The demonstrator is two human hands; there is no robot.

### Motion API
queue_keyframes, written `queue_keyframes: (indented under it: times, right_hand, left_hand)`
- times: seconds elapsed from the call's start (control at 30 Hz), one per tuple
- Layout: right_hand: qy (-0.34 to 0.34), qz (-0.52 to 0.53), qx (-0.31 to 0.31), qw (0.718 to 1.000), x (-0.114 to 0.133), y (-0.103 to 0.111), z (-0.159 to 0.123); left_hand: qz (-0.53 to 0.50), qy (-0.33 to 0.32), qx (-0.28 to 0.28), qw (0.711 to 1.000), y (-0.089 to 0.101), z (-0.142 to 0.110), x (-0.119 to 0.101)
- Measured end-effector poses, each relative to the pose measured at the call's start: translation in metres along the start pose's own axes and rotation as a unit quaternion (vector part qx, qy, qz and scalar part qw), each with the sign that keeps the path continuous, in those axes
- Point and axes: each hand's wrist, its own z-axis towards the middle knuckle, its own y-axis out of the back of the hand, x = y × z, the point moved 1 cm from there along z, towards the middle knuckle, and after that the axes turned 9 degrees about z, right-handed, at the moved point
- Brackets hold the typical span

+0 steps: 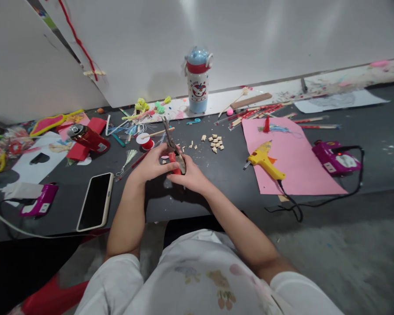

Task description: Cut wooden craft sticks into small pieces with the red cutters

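Note:
A pair of pliers with red handles points away from me over the table, its dark jaws tipped slightly left. My left hand is closed on the pliers from the left, its thumb across a red handle. From the other side my right hand is closed round the handles too; some fingers are hidden. Just beyond my hands lie several short cut pieces of wooden stick and small crumbs. A white spool with red thread stands beyond my left hand, with a thin wooden stick across it.
A yellow glue gun lies on pink paper, its cord near a purple power strip. A bottle stands at the back. Left are a phone, a tipped red can and another purple strip.

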Motion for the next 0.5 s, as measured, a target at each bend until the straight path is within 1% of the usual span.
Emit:
queue_keyframes:
  times: [0.1,0.23,0.43,0.5]
  right_hand:
    - [0.001,-0.022,-0.004,1.0,-0.0013,0.0006,-0.0004]
    - [0.029,-0.031,0.024,0.999,-0.0003,-0.0002,-0.0009]
    - [0.007,-0.056,-0.002,0.998,0.0033,-0.0003,-0.0024]
    - [0.005,-0.061,-0.009,0.998,0.0036,-0.0004,-0.0026]
  left_hand:
    - [-0.007,0.007,0.0,1.0,0.0,-0.0004,-0.0004]
    - [-0.008,0.011,0.001,1.0,-0.0005,0.0001,-0.0028]
    - [-0.006,0.003,0.001,1.0,-0.0021,0.0006,-0.0047]
    - [-0.011,0.006,0.012,1.0,-0.003,-0.0001,-0.0045]
